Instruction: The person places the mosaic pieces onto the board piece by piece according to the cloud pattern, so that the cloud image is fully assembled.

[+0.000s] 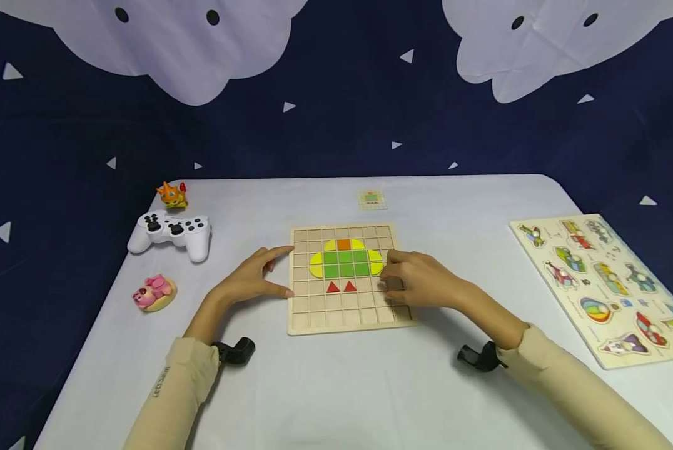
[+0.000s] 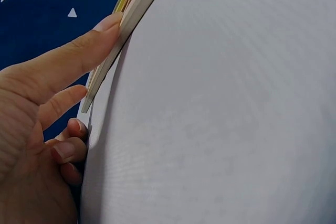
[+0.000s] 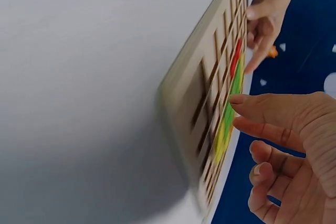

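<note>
A square wooden grid board (image 1: 314,322) lies in the middle of the table. Green squares (image 1: 344,264) form a block on it, with yellow rounded pieces (image 1: 316,265) at the sides and top, an orange square (image 1: 343,244) above and two red triangles (image 1: 341,287) below. My left hand (image 1: 252,275) touches the board's left edge, thumb and index finger spread. Over the right part of the board is my right hand (image 1: 421,278), fingers bent. In the right wrist view its thumb (image 3: 262,107) and index fingertips are slightly apart at the board, with no piece visible between them.
A small pattern card (image 1: 372,200) lies behind the board. To the left are a white game controller (image 1: 170,231), an orange figurine (image 1: 173,195) and a pink bear figurine (image 1: 154,292). A large picture puzzle board (image 1: 601,281) lies at the right.
</note>
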Motion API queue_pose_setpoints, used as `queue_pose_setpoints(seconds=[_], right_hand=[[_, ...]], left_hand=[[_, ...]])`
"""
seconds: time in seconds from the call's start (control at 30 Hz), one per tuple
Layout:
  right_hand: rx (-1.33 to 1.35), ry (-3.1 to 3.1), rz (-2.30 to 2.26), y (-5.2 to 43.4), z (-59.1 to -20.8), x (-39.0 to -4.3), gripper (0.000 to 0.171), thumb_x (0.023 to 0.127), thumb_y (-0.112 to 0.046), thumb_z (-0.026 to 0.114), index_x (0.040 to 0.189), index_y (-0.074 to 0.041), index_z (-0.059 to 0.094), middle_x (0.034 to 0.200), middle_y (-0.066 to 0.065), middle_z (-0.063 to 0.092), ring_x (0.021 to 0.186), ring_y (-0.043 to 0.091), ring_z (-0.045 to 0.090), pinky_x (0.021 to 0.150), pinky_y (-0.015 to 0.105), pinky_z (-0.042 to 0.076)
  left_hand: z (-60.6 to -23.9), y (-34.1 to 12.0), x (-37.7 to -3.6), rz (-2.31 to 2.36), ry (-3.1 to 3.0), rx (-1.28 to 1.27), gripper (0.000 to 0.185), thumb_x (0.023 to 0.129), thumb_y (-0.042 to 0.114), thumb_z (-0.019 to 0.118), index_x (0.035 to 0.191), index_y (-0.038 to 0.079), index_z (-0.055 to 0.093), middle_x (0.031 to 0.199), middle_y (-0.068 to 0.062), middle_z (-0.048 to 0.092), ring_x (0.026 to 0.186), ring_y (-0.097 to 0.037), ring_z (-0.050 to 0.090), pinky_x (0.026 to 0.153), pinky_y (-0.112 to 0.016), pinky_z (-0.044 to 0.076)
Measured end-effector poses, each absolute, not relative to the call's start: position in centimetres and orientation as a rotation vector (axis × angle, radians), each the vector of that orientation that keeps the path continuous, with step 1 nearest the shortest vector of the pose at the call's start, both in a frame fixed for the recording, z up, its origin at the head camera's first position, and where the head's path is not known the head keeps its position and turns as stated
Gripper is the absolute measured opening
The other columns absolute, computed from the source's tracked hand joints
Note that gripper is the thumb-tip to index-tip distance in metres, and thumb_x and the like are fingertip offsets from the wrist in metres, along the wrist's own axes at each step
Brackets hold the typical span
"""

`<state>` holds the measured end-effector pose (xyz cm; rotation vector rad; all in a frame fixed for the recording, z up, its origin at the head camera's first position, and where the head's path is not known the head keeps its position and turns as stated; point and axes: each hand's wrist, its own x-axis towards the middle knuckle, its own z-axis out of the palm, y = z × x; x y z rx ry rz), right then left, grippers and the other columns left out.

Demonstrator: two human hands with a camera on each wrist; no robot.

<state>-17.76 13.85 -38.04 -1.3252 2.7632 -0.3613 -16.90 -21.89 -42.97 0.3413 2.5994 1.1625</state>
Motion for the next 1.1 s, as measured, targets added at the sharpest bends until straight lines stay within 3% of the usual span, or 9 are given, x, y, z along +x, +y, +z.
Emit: queue_pose_setpoints(seconds=[0.23,0.67,1.1], right_hand=[[-1.154,2.812,-0.380,19.1,-38.1,-17.0,0.021,0.078,-0.017,0.082,0.098,-0.011,0.077,0.092,-0.003,0.060,0.088,0.014,0.064,0.076,0.036,0.053],[-1.056,2.847,-0.322,25.7,-37.7,-14.8,0.018,0.077,-0.018,0.082,0.094,-0.016,0.076,0.091,-0.010,0.056,0.075,0.003,0.054,0.070,0.029,0.049],[-0.964,2.810,-0.332,28.6,-37.8,-13.6,0.024,0.074,-0.019,0.086,0.094,-0.023,0.073,0.095,-0.013,0.055,0.084,0.005,0.054,0.073,0.030,0.048]], left_hand=[[-42.9,-21.9,-16.8,1.165,2.606,0.376,0.096,0.070,0.030,0.090,0.152,0.015,0.042,0.096,-0.009,0.039,0.091,-0.023,0.038,0.078,-0.038,0.032],[-42.8,-22.0,-16.8,1.185,2.585,0.368,0.097,0.069,0.028,0.091,0.152,0.016,0.041,0.097,-0.008,0.039,0.092,-0.023,0.038,0.080,-0.038,0.032],[-42.8,-21.9,-16.8,1.173,2.589,0.371,0.097,0.069,0.028,0.091,0.152,0.015,0.041,0.096,-0.008,0.039,0.091,-0.023,0.038,0.079,-0.038,0.032]])
